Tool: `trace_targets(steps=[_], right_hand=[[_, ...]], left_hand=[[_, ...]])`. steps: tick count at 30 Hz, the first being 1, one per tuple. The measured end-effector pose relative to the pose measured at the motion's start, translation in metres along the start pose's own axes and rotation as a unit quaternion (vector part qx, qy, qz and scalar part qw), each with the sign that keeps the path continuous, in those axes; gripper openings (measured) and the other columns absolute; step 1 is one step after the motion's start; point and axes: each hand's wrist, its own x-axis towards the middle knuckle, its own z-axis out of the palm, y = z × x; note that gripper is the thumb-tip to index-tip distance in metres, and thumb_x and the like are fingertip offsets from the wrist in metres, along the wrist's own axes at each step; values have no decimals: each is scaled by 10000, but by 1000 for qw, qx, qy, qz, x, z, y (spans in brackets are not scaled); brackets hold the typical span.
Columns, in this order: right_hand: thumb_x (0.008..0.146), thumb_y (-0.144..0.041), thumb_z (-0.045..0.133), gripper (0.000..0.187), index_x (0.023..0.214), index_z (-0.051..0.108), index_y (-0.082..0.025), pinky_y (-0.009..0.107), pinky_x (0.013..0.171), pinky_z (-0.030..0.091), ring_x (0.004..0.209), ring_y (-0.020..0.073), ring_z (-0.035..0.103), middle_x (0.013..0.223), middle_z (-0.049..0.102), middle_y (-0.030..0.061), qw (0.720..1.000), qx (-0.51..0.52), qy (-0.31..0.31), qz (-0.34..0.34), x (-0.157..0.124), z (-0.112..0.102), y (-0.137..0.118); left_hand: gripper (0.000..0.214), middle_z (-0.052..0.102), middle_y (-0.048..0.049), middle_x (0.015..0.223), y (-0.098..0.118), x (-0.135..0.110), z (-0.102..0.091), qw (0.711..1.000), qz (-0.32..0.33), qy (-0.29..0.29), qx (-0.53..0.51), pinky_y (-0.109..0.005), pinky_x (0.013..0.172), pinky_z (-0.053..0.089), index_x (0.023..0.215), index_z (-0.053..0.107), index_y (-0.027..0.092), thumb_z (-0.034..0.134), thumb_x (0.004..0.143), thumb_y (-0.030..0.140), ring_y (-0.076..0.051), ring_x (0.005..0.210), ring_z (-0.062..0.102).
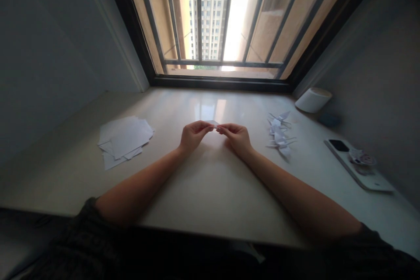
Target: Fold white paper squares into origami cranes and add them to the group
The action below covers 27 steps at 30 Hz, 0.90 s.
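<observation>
Counts, sill [203,192]:
- Hands: 2, left hand [194,136] and right hand [239,139], between left and right edges.
- At their fingertips: 1 paper piece [211,122].
- Toward left edge: 1 pile of white sheets [127,138], at least 4 showing; overlap hides the exact number.
- Between right hand and right edge: 1 row of folded paper birds [278,133], at least 3, overlapping, can't confirm total.
- Far right corner: 1 white cylinder [311,99], 1 dark bluish item [329,118] near it, too blurred to name.
- Along right edge: 1 phone [369,180], 1 round attachment [363,158] on it.
- Past far edge: 1 window [219,82], 7 upright bars [199,17], 1 high-rise [213,4].
</observation>
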Motion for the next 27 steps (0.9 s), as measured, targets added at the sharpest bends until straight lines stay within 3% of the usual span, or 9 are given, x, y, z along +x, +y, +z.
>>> trace_targets(steps=[27], right_hand=[[605,-415,819,255,782,777,-236,369,780,539,769,216,693,809,763,46,1000,-22,6,-13,-4,3,0]], left_hand=[[200,742,-52,819,4,1,-1,1000,0,14,2,-352,795,535,787,745,186,766,711,370,-189,784,678]])
